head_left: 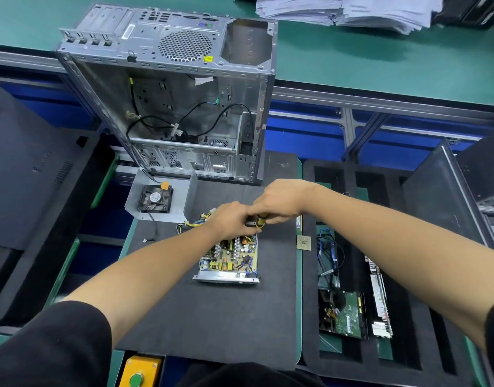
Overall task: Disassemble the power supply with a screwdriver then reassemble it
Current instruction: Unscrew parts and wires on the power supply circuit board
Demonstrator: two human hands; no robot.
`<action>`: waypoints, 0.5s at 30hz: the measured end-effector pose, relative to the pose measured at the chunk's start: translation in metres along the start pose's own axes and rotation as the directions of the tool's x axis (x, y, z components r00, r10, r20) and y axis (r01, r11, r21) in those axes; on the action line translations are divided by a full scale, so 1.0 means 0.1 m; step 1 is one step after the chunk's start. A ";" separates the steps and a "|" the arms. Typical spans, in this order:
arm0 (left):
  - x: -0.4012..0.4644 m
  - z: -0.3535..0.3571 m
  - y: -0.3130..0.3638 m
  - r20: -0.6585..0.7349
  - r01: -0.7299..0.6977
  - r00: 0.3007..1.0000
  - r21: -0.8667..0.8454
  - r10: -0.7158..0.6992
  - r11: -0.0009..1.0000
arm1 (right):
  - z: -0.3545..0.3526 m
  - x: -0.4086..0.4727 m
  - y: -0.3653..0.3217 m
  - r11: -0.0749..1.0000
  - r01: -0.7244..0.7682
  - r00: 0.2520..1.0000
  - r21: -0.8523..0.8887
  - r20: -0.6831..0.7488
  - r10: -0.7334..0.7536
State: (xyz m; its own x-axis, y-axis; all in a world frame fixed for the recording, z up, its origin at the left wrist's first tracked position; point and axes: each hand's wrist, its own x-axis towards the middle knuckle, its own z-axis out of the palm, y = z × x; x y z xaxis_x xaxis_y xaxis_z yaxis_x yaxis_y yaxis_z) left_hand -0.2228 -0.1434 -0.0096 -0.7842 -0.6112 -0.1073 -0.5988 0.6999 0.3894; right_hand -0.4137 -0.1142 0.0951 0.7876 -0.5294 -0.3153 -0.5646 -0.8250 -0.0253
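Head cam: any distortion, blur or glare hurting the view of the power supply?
Head view: wide-angle bend at the edges; power supply sharp, evenly lit, no glare; both hands, left hand and right hand, cover its far end and most of the screwdriver.

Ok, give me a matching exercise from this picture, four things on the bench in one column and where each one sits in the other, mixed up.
Things:
1. power supply
2. fan
3. computer case
4. stack of papers

Places:
A. far right corner, on the green surface
B. in the metal cover, left of the hands
C. on the dark mat, just below both hands
D. standing open at the back of the mat

Pairs: 1-C, 2-B, 3-D, 4-A
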 end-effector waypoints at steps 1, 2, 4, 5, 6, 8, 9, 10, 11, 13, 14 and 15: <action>-0.01 -0.01 0.01 -0.007 -0.005 1.000 0.006 0.005 1.000 | 0.00 0.00 0.01 1.000 -0.007 1.000 -0.003 0.005 0.007; 0.00 -0.01 0.01 -0.008 0.000 1.000 0.017 0.000 1.000 | -0.01 0.01 0.02 1.000 -0.011 1.000 -0.009 0.015 0.011; 0.01 -0.02 0.01 0.017 0.021 1.000 0.047 -0.022 0.999 | -0.01 0.02 0.03 1.000 -0.020 0.999 -0.019 0.025 0.021; 0.02 -0.02 0.01 0.031 0.028 0.999 0.056 -0.030 0.998 | -0.01 0.03 0.04 0.999 -0.032 0.999 -0.028 0.023 0.032; 0.02 -0.02 0.01 0.039 0.029 0.999 0.059 -0.032 0.998 | 0.00 0.04 0.04 0.998 -0.045 0.999 -0.045 0.018 0.046; 0.01 -0.02 0.01 0.034 0.020 0.999 0.048 -0.022 0.999 | 0.02 0.04 0.05 0.993 -0.066 0.998 -0.099 0.007 0.067; 0.01 -0.01 0.01 0.026 0.011 1.000 0.039 -0.012 0.999 | 0.04 0.04 0.05 0.990 -0.075 0.997 -0.120 0.003 0.076; 0.01 -0.01 0.01 0.019 0.002 1.000 0.032 -0.003 0.999 | 0.06 0.03 0.05 0.987 -0.085 0.996 -0.134 0.001 0.086; 0.01 -0.01 0.01 0.014 -0.006 1.000 0.028 0.005 1.000 | 0.07 0.03 0.04 0.985 -0.095 0.995 -0.141 0.001 0.096; 0.01 -0.02 0.01 0.011 -0.016 1.000 0.030 0.016 0.999 | 0.10 0.03 0.03 0.983 -0.114 0.993 -0.146 -0.007 0.114; 0.01 -0.02 0.01 0.011 -0.020 1.000 0.036 0.020 0.999 | 0.11 0.03 0.03 0.981 -0.122 0.993 -0.149 -0.011 0.122; 0.01 -0.01 0.01 0.011 -0.022 1.000 0.044 0.022 0.999 | 0.12 0.04 0.03 0.980 -0.131 0.991 -0.151 -0.014 0.130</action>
State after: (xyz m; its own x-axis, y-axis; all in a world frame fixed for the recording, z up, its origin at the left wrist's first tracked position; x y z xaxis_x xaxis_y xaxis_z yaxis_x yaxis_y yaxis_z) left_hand -0.2243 -0.1437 -0.0082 -0.7988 -0.5917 -0.1084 -0.5876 0.7289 0.3513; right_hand -0.4150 -0.1161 0.0824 0.7109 -0.6349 -0.3026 -0.6189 -0.7691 0.1596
